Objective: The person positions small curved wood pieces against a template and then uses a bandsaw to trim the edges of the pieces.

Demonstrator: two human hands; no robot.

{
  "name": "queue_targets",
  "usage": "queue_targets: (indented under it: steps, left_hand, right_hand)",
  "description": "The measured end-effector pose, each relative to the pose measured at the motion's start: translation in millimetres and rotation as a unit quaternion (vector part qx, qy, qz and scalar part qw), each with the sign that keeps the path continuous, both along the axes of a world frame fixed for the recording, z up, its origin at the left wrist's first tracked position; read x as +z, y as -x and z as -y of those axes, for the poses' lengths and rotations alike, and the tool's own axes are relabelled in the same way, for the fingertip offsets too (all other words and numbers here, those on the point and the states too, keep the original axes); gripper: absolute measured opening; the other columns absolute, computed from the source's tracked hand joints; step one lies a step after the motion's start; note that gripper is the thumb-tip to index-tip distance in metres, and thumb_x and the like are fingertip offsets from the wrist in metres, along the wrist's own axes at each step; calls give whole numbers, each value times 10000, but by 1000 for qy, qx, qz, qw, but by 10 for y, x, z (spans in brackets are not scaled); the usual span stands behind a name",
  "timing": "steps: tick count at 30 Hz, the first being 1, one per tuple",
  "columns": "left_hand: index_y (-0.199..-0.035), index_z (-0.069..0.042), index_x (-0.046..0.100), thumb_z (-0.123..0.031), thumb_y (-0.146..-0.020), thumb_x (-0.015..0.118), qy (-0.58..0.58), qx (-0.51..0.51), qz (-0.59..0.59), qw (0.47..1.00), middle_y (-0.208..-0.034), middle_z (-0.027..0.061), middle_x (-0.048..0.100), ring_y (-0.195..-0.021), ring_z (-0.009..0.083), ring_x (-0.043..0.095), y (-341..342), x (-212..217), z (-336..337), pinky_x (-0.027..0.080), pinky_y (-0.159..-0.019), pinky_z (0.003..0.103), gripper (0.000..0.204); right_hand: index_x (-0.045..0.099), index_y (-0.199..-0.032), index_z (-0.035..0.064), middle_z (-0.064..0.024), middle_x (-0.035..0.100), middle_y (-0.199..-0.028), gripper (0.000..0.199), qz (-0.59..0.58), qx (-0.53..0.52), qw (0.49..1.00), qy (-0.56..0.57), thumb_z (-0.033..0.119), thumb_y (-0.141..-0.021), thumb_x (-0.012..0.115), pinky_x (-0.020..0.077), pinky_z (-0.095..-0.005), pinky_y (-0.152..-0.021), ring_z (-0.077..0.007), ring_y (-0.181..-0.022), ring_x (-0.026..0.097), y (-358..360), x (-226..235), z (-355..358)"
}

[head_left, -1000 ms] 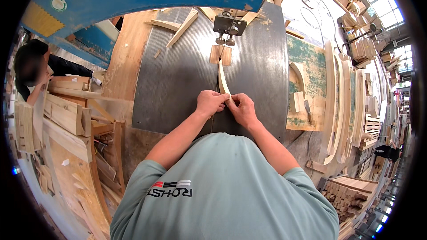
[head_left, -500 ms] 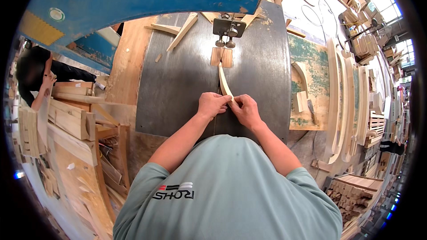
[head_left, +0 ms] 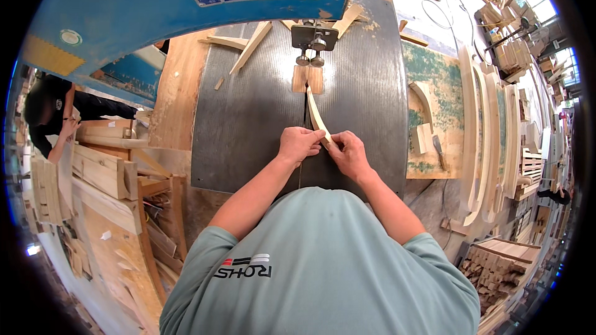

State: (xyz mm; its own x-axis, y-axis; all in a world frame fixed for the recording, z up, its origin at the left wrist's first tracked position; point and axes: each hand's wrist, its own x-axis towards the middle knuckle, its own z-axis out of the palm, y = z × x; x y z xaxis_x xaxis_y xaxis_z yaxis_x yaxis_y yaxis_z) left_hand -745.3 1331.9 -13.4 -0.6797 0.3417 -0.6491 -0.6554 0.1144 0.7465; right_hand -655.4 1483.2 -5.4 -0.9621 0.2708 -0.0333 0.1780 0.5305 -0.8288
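Observation:
A slim, curved strip of pale wood lies on the dark ribbed metal table of a blue bandsaw. Its far end meets the wooden insert beneath the blade guide. My left hand pinches the near end from the left, fingers closed. From the right, my right hand grips that same end between thumb and fingers. The two hands almost touch each other. The thin blade is hard to make out at the strip's tip.
Wood offcuts lie at the table's far left. Right of it, a green-stained board carries a curved piece, a block and a scraper-like tool. Long curved wood parts stand farther right. Another person is at work on the left.
The strip's near end has swung slightly to the right, and my right hand has shifted right with it. My left hand has barely moved. The view has turned a little.

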Motion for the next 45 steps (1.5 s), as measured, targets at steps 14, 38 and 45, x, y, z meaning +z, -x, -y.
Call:
queue_targets:
  steps: [14,38,45]
  left_hand:
    - [-866,37,676,-235,-858,816,9,-21,-22,999,-794,82,684,-629,118,653,-47,-4,20,575,-584,236,305]
    - [-945,32,690,-175,-893,753,19,-50,-118,992,-829,66,699,-664,107,666,-18,3,-96,580,-592,238,223]
    - [-983,23,700,-187,-932,703,39,-81,-66,994,-838,52,684,-679,119,664,-211,16,124,582,-609,256,216]
  right_hand:
    - [696,-983,-25,-144,671,-881,188,14,-13,998,60,121,-875,744,536,-363,-716,-257,-787,663,-92,-25,-14]
    - [690,-1105,-17,-72,705,-980,258,111,-72,963,233,180,-939,700,544,-290,-757,-136,-857,660,-77,-10,-149]
    - [664,-965,38,-124,633,-882,177,-68,-20,975,-211,118,-822,730,539,-422,-735,-319,-825,645,-283,-45,-106]
